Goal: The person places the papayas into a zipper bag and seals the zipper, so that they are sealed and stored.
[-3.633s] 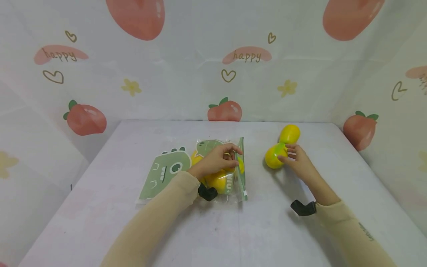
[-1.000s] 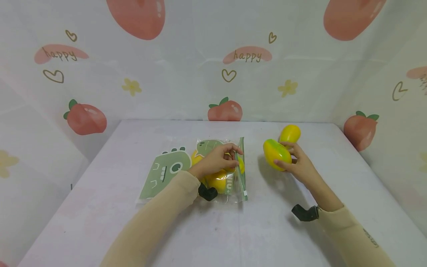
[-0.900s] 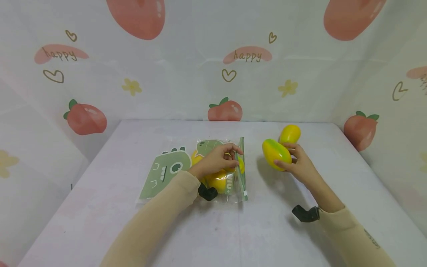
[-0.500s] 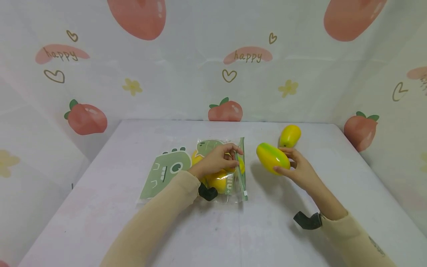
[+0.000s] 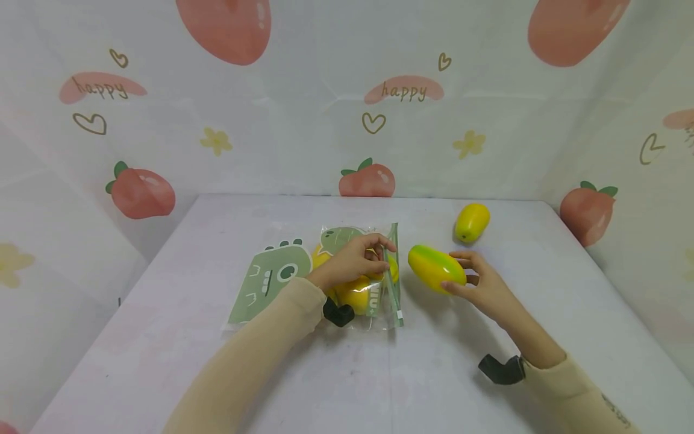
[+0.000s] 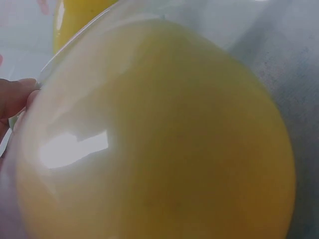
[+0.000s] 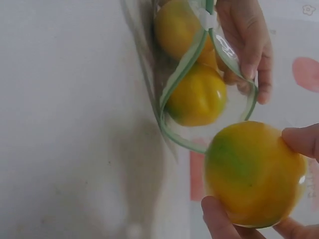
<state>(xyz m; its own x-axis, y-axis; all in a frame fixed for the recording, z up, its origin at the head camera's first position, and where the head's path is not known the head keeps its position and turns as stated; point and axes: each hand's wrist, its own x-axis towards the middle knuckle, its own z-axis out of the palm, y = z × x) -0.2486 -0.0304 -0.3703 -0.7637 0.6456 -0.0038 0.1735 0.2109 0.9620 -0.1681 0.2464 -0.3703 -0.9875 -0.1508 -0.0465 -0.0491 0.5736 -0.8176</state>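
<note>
My left hand (image 5: 358, 256) lies over a clear zip bag (image 5: 394, 304) with green dinosaur print, pinching its upper edge near the mouth. Several yellow fruits, among them one fruit (image 7: 197, 97), are inside the bag. In the right wrist view the bag's green-rimmed mouth gapes. My right hand (image 5: 479, 286) grips a yellow mango (image 5: 434, 268) with a green streak, thumb on one side and fingers on the other. The mango's far end points at the mouth, a small gap to its right. In the left wrist view a bagged fruit (image 6: 164, 129) fills most of the frame.
Another yellow mango (image 5: 472, 222) lies on the white table (image 5: 347, 386) toward the back right. A fruit-printed cloth (image 5: 293, 120) stands behind the table and at both sides. Black wrist mounts (image 5: 501, 369) stick out from the sleeves.
My right hand has taken hold of the nearer mango and carried it left and toward me, away from the other one. My left hand and the bag have stayed in place.
</note>
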